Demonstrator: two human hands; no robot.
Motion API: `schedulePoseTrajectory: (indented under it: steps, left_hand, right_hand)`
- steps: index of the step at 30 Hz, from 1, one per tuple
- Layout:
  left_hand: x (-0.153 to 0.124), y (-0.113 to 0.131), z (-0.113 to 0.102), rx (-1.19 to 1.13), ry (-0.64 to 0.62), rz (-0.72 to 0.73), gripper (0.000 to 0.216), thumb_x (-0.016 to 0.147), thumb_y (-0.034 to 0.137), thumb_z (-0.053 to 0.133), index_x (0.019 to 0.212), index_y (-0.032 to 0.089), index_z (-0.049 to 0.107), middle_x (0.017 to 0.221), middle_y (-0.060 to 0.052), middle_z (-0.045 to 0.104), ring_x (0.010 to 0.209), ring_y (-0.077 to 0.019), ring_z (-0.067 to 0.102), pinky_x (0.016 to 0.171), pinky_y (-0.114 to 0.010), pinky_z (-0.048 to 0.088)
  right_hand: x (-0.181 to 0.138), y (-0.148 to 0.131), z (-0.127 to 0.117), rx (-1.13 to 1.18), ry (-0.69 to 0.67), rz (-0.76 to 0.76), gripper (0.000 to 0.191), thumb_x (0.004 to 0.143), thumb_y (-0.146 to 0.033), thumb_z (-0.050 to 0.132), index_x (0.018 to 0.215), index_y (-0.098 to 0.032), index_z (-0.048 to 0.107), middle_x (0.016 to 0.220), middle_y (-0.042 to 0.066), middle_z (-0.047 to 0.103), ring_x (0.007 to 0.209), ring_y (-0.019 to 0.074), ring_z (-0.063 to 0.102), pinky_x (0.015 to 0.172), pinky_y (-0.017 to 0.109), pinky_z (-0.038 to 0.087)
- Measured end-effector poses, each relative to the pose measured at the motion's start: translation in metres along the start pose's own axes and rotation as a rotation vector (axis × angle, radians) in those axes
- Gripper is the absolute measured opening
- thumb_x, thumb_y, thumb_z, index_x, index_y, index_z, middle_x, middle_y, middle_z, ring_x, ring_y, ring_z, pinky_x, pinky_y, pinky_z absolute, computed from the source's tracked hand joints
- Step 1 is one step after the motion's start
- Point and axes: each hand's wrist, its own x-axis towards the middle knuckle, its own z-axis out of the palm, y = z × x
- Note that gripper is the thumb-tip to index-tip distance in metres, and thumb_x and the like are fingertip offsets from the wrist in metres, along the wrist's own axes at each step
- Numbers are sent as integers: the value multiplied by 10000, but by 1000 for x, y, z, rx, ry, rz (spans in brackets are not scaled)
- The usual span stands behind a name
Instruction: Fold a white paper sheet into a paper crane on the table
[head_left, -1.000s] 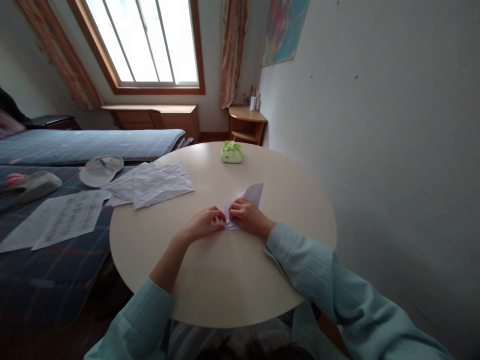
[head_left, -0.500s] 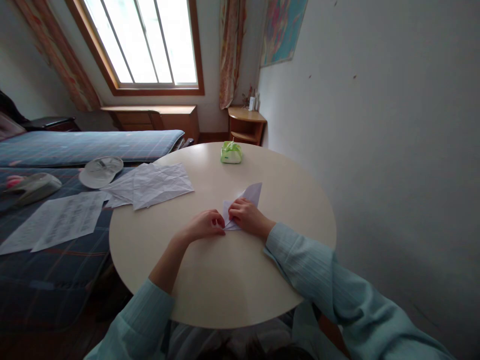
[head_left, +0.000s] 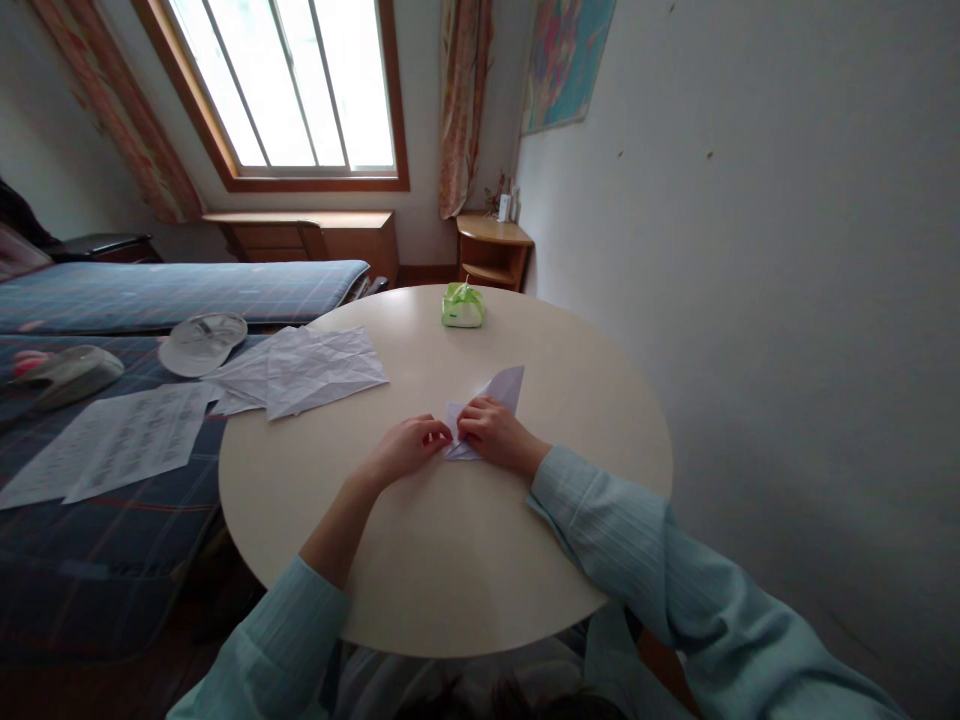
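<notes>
On a round cream table point(head_left: 420, 580), the curled right hand point(head_left: 493, 428) is holding folded white paper point(head_left: 507, 386), probably light, easily creased and best gripped along its folds, while the loosely bent left hand point(head_left: 409, 446) is touching the paper's left edge, its pinch unclear.

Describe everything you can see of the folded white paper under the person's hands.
The folded white paper looks thin and plain, with overlapping layers at its near left end and a pointed flap slanting up toward the far right. It rests on the round, cream-coloured, smooth table, near the middle. The bare right hand covers much of it; the bare left hand has its fingertips at the left edge, their exact grip unclear.
</notes>
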Motion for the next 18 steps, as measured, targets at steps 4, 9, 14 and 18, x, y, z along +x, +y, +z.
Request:
schedulePoseTrajectory:
  steps: [4,9,14,18]
  left_hand:
    - [2,-4,4,7,5,-3,167,743,252,506,813,219,654,719,10,548,608,-93,492,628,-214,391]
    - [2,-1,2,-9,-6,-7,163,738,257,523,816,215,660,715,8,548,598,-92,493,618,-211,394]
    - [0,4,-1,-17,-26,-16,189,736,247,523,837,220,681,739,-1,572,600,-92,500,627,-212,394]
    - [0,2,0,4,-39,-36,200,738,264,521,832,242,696,760,-5,589,599,-92,502,619,-215,387]
  right_hand:
    - [0,-1,-1,8,-11,4,138,756,-98,518,700,-167,623,782,37,634,781,150,510,792,294,364]
    - [0,0,1,8,-7,8,129,753,-104,526,706,-169,627,779,33,635,791,154,514,799,297,362]
    - [0,1,2,-3,6,-5,130,749,-103,534,683,-168,625,773,32,638,786,150,517,794,287,365]
    - [0,2,-1,-19,22,-16,125,743,-104,538,686,-169,628,780,35,641,775,151,518,777,286,367]
